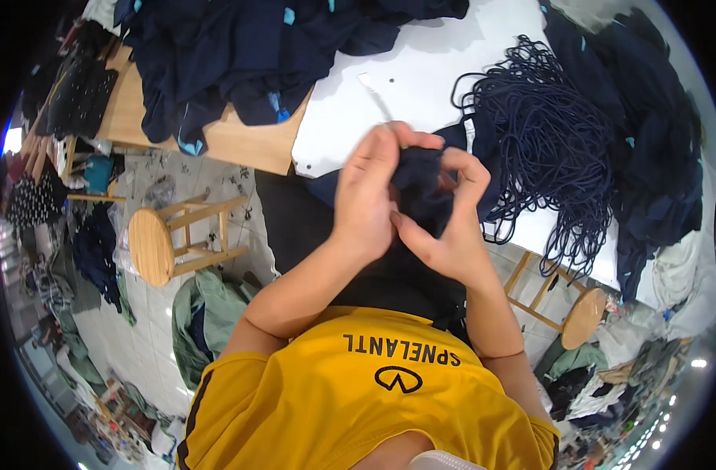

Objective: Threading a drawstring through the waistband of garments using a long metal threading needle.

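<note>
Dark navy fabric [417, 184] is gathered in front of me at the table's near edge, between both hands. My left hand [366, 192] is closed on its left side, with fingers bent over the top. On the other side my right hand [458, 223] curls its fingers and thumb around the cloth's edge. Just beyond my left fingertips a narrow pale strip [373, 92] lies on the white tabletop [342, 110]; I cannot make out what it is. To the right of my hands sits a large tangled pile of navy cords [542, 133].
Navy garments [240, 55] with light-blue tabs cover the far left, partly over a wooden tabletop [272, 145]. More dark cloth [647, 141] hangs at the right. Wooden stools stand on the left [150, 247] and right [583, 317]. Green cloth [205, 313] lies low on the left.
</note>
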Demonstrator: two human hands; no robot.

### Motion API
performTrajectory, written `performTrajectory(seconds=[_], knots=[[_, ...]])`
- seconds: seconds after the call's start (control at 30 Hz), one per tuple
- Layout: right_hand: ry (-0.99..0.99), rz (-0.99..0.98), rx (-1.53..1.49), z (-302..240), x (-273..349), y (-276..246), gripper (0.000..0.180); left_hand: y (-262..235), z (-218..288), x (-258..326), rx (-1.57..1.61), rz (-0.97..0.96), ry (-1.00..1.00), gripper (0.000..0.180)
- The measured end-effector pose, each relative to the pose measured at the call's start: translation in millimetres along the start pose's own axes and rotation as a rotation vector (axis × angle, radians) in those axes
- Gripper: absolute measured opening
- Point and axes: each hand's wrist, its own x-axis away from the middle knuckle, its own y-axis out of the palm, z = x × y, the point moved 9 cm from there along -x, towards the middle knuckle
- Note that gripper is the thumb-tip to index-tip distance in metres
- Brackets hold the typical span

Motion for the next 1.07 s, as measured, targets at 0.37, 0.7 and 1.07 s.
performTrajectory(seconds=[0.37, 0.7, 1.07], knots=[[-0.266, 0.209, 0.982, -76.6, -75.6, -76.5, 0.072, -27.8, 189.1, 33.6, -0.325, 0.212, 0.911, 0.028], [0.565, 0.633, 0.790, 135.7, 31.7, -367.0, 0.044, -227.1, 440.6, 172.2, -0.280, 0.132, 1.023, 0.027], [0.142, -0.342, -0.462, 3.0, -78.1, 15.9, 0.072, -66.5, 170.5, -24.1, -0.126, 0.280, 0.651, 0.017]])
